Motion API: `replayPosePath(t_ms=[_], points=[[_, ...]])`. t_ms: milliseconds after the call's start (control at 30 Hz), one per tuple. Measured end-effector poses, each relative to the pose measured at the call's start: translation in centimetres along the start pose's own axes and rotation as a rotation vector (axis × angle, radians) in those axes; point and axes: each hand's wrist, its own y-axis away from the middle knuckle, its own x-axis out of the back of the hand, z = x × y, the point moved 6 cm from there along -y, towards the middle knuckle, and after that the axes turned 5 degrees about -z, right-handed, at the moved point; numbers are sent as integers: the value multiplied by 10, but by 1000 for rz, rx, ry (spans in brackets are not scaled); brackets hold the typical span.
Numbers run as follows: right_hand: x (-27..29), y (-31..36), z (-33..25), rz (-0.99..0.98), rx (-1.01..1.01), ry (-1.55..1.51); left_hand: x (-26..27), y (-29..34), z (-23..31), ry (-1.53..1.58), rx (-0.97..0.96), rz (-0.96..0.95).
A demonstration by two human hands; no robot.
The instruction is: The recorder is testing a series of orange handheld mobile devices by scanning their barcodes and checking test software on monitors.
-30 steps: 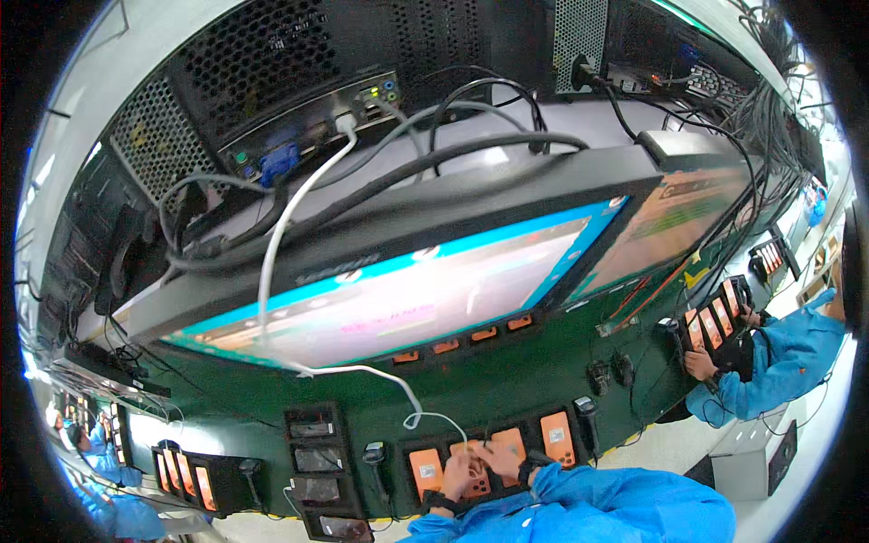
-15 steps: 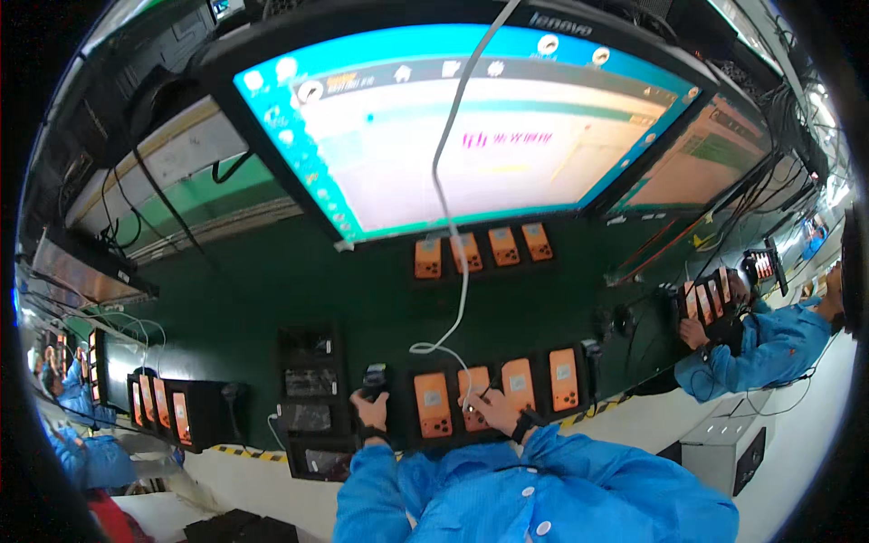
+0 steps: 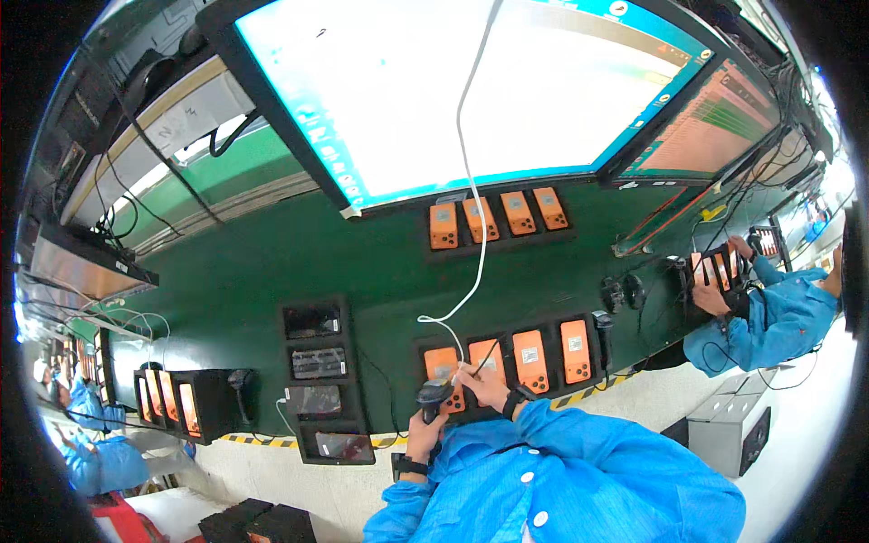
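My left hand (image 3: 423,436) grips a black handheld barcode scanner (image 3: 434,393), its head close to the leftmost phone in the near tray. That orange phone (image 3: 441,362) lies with its back up and a white label on it. My right hand (image 3: 489,389) is closed around the end of a white cable (image 3: 478,262), over the same phone. Whether the plug sits in the phone is hidden by my fingers. To the right, further orange phones (image 3: 529,360) lie in the black tray (image 3: 552,385), labels up and cameras toward me.
A second tray of orange phones (image 3: 518,213) lies below the large monitor (image 3: 489,100). At left stands a black tray with dark-screened devices (image 3: 314,398). Another scanner (image 3: 604,337) stands right of the near tray. A co-worker in blue (image 3: 769,312) handles phones at right.
My left hand has brought the scanner rightward to the leftmost phone. My right hand and the cable end have shifted from the second phone to the leftmost. The view has moved slightly.
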Motion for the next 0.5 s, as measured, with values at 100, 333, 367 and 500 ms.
replayPosePath(t_ms=[100, 333, 367, 500], points=[[-5, -10, -1, -3, 175, 61, 2, -7, -9, -36, 12, 23], [5, -18, 10, 178, 294, 53, -4, 3, 11, -42, 21, -3], [1, -14, -13, 173, 293, 54, 2, 4, 10, -39, 22, 2], [5, -1, -16, 171, -216, 16, 17, 1, 6, 117, 42, -81]])
